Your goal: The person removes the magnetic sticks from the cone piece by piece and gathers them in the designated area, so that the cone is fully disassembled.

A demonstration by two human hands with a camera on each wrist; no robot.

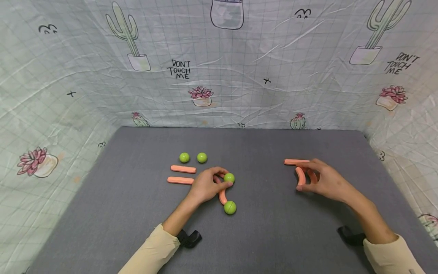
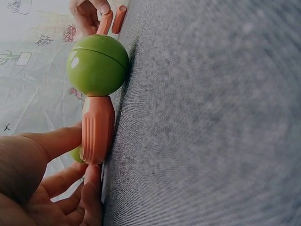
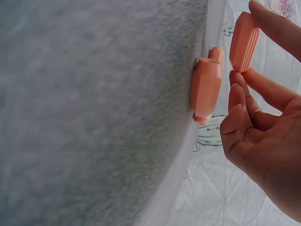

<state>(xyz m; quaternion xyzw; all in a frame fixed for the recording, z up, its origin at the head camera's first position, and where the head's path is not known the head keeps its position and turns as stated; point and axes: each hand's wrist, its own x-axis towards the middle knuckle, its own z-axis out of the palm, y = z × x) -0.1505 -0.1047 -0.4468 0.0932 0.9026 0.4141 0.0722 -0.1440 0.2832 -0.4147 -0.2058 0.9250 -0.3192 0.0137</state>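
Note:
My left hand (image 1: 207, 185) is low over the grey table, thumb and forefinger pinching a green ball (image 1: 229, 178). That ball (image 2: 76, 154) is mostly hidden behind a curved orange stick (image 2: 98, 129) in the left wrist view. The curved stick (image 1: 222, 197) lies partly under the thumb, its near end against a second green ball (image 1: 230, 207). On the right, my other hand (image 1: 325, 180) pinches a curved orange stick (image 1: 300, 176) by its two ends, raised off the table (image 3: 244, 42). Below it rest another curved stick (image 3: 207, 89) and a straight orange stick (image 1: 294, 162).
Left of the left hand lie two straight orange sticks, an upper one (image 1: 183, 169) and a lower one (image 1: 180, 180). Behind them sit two green balls, one left (image 1: 184, 157) and one right (image 1: 202, 157). A printed cloth (image 1: 239, 76) rises along the table's back and sides.

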